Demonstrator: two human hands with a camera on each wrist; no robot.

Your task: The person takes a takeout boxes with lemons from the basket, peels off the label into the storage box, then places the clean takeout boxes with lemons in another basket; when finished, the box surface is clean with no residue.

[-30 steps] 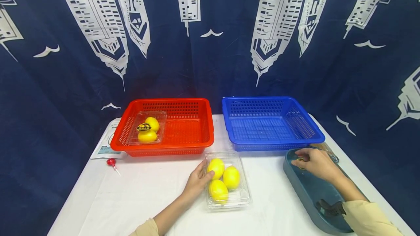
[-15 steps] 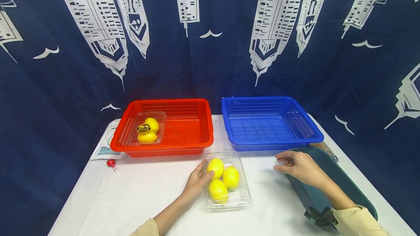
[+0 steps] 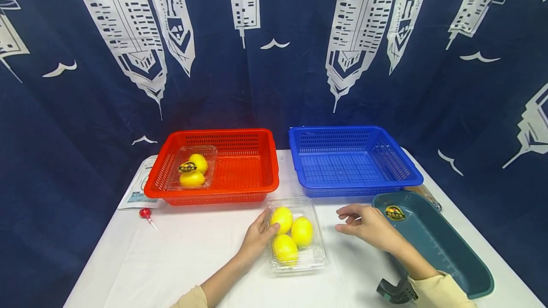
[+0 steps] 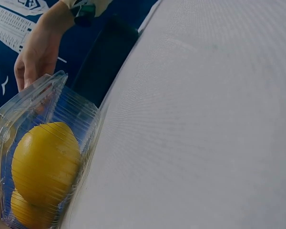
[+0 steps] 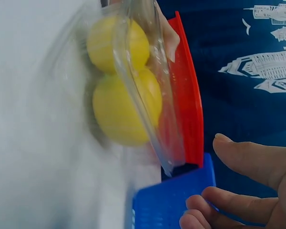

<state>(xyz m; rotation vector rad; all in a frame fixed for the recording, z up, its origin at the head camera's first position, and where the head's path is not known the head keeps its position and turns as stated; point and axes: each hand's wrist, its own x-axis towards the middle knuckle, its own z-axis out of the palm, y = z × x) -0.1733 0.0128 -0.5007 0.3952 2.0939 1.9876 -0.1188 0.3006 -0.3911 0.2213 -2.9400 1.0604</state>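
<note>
A clear plastic clamshell box (image 3: 314, 261) holding three lemons (image 3: 301, 232) lies closed in the middle of the white table. My left hand (image 3: 256, 237) grips its left side, thumb over the lid's edge. To the right of the box, my right hand (image 3: 371, 225) hovers above the cloth. In the right wrist view, the fingers of that right hand (image 5: 257, 164) are bent and apart, with nothing visible between them. A round black and gold sticker (image 3: 395, 213) is in the far end of the dark green tray (image 3: 445, 241), behind the right hand.
A red basket (image 3: 233, 195) at the back left contains another clamshell of lemons with a sticker on its lid. Beside it stands a blue basket (image 3: 359, 187). A red lollipop (image 3: 145, 213) and a printed packet (image 3: 139, 194) lie at the left.
My right hand has left the green tray and moved left toward the clamshell box, uncovering the sticker in the tray. My left hand has stayed on the box.
</note>
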